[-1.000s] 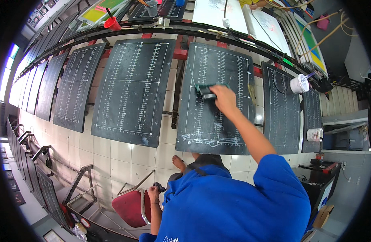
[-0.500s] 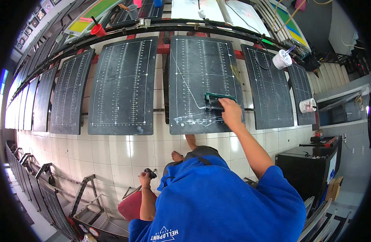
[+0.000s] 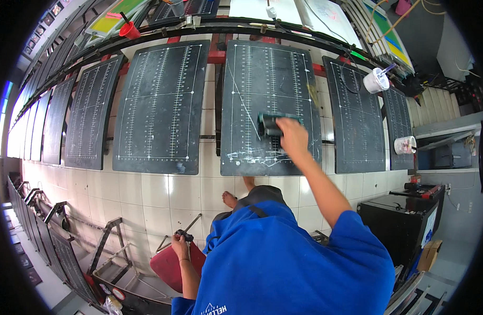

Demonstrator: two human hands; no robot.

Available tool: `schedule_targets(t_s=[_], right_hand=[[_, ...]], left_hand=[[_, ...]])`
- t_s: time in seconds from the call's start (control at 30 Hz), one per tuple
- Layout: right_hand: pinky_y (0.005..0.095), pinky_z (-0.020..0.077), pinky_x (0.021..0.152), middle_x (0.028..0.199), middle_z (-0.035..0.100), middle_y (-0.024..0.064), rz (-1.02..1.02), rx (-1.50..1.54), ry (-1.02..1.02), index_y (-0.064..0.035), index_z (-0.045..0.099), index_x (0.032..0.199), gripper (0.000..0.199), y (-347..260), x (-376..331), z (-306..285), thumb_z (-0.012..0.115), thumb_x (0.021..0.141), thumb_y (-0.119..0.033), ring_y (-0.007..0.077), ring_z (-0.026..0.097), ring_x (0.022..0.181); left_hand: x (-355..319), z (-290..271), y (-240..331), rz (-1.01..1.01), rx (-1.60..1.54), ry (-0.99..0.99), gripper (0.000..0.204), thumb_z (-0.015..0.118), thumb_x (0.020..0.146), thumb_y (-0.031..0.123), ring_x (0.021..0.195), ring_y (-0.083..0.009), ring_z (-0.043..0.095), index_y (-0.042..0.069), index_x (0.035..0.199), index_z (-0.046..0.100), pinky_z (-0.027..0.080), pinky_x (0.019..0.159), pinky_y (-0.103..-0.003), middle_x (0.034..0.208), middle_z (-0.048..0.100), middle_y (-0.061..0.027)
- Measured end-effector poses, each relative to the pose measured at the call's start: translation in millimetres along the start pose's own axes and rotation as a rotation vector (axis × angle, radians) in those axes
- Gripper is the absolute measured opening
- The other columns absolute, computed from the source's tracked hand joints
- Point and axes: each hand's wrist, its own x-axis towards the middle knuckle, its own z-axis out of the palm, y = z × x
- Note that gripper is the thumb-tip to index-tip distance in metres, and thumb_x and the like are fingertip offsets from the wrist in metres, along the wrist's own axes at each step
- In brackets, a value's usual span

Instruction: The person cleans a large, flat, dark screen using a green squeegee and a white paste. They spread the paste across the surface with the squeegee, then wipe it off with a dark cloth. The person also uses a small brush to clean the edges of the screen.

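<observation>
Right now your right hand [image 3: 293, 137] is closed around a dark teal squeegee block [image 3: 273, 124], pressing it on the dark ruled panel [image 3: 270, 100] before you, just above the whitish smears near its lower edge. Your left hand [image 3: 179, 244] hangs low, pinching a small black object [image 3: 184, 235] over a red tray [image 3: 173, 268]. Matching dark panels [image 3: 160, 105] line the counter to either side. A red cup [image 3: 129, 30] stands upper left; two white tubs [image 3: 376, 80] sit by the right panels.
</observation>
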Motion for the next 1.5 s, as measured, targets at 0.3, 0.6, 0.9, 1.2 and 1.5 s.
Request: schedule_targets(t_s=[0.3,0.6,0.9,1.2,1.5], right_hand=[[0.0461,0.0544,0.081,0.103,0.070,0.0109,-0.027,-0.050,-0.118,-0.0188,0.073,0.110,0.036,18.9,246.3,42.8,0.062,0.078,-0.006,0.0320,0.067,0.098],[0.0460,0.0533,0.075,0.095,0.065,0.0105,-0.170,-0.067,0.047,-0.0100,0.070,0.104,0.030,-15.7,190.5,78.3,0.067,0.075,-0.005,0.0323,0.065,0.090],[0.0392,0.0518,0.086,0.114,0.065,0.0045,-0.306,0.106,-0.248,-0.0102,0.065,0.116,0.050,-75.3,-62.0,-13.8,0.062,0.069,0.004,0.0274,0.061,0.107],[0.0381,0.0458,0.089,0.116,0.066,0.0027,-0.641,0.161,-0.308,-0.0113,0.067,0.114,0.047,-77.2,-24.3,-2.2,0.060,0.070,0.004,0.0231,0.059,0.110],[0.0363,0.0447,0.091,0.116,0.066,-0.0003,-0.944,0.111,-0.605,-0.0133,0.068,0.114,0.052,15.9,-4.4,-45.3,0.064,0.065,0.004,0.0222,0.059,0.108]], left_hand=[[-75.3,-92.4,-4.7,-0.120,0.210,0.340,0.014,0.057,0.090,0.008,0.080,-0.0260,0.057,-0.003,0.097,0.055,0.047,0.077,-0.037,0.087,0.058,-0.0187],[-125.2,-58.4,-14.0,-0.344,-0.164,0.613,0.019,0.054,0.097,0.013,0.090,-0.0269,0.057,-0.005,0.105,0.053,0.046,0.084,-0.038,0.100,0.058,-0.0159],[-117.3,-34.5,-25.8,-0.285,-0.053,0.807,0.026,0.052,0.099,0.017,0.095,-0.0329,0.059,-0.007,0.109,0.054,0.045,0.088,-0.041,0.103,0.060,-0.0215],[-141.8,-52.7,6.0,-0.298,0.048,0.919,0.026,0.053,0.096,0.018,0.096,-0.0444,0.061,-0.004,0.110,0.055,0.046,0.083,-0.049,0.104,0.063,-0.0273],[-164.8,-39.6,-32.8,-0.436,0.112,1.143,0.031,0.053,0.096,0.025,0.097,-0.0438,0.063,-0.003,0.108,0.057,0.047,0.083,-0.050,0.106,0.066,-0.0257]])
